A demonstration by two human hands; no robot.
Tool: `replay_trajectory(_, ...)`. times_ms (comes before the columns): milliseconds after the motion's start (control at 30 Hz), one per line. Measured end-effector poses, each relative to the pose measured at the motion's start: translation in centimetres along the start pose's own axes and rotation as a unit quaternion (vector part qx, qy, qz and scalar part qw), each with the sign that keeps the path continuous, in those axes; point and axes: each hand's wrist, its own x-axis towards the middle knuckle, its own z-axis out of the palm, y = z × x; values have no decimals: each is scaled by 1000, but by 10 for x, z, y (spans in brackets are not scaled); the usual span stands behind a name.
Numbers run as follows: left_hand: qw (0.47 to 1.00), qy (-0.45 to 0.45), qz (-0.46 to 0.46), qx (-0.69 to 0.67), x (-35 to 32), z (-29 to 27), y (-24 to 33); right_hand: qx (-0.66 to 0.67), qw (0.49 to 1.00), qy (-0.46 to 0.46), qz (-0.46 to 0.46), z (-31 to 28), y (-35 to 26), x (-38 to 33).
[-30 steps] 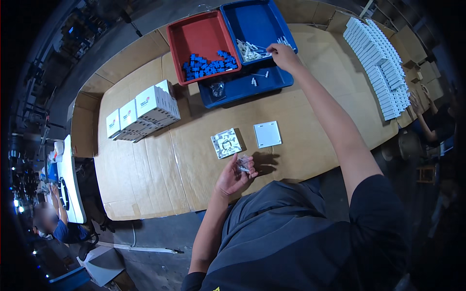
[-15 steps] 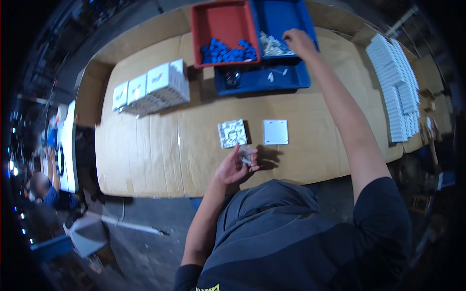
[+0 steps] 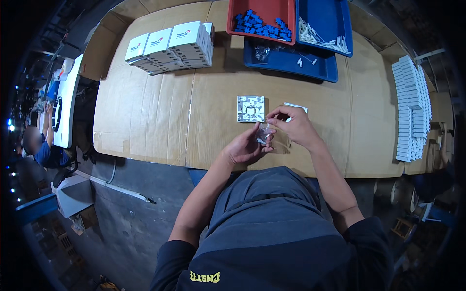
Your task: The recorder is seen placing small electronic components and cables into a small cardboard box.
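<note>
My left hand [image 3: 245, 146] is closed around a small clear plastic bag [image 3: 263, 136] with pale bits inside, just in front of the cardboard-covered table's near side. At the bag's mouth, my right hand [image 3: 298, 128] pinches a small white piece [image 3: 269, 124] between thumb and fingertips. Beyond my left hand lies a square piece [image 3: 251, 118] with a grey-and-white camouflage pattern and a dark ring on it. A white square plate [image 3: 303, 108] sits to its right, mostly covered by my right hand.
At the back, a red tray [image 3: 262, 34] holds blue plastic parts. A blue tray [image 3: 347, 29] beside it contains white parts, above a lower blue tray [image 3: 291, 71]. White boxes [image 3: 187, 36] stand back left; stacked white plates [image 3: 410, 111] line the right. Far left, a person [image 3: 48, 150] sits.
My right hand has come back from the blue tray of white parts to the bag in my left hand, bringing a small white piece. The view has shifted, too.
</note>
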Motion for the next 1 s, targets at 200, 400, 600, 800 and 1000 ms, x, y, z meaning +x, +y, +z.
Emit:
replay_trajectory(200,998,13,49,31,-3,-9,-5,-63,993,-91,49,4,-18,3)
replay_trajectory(400,994,-5,77,79,-1,-1,-4,-82,973,-216,17,-9,-16,12)
replay_trajectory(600,996,35,45,74,5,-5,-3,43,934,-330,132,3,0,6)
replay_trajectory(800,999,24,42,24,-2,-10,-2,98,963,-250,-17,-37,20,37)
replay_trajectory(1000,996,64,25,48,-4,3,0,-204,950,230,-58,-171,34,144)
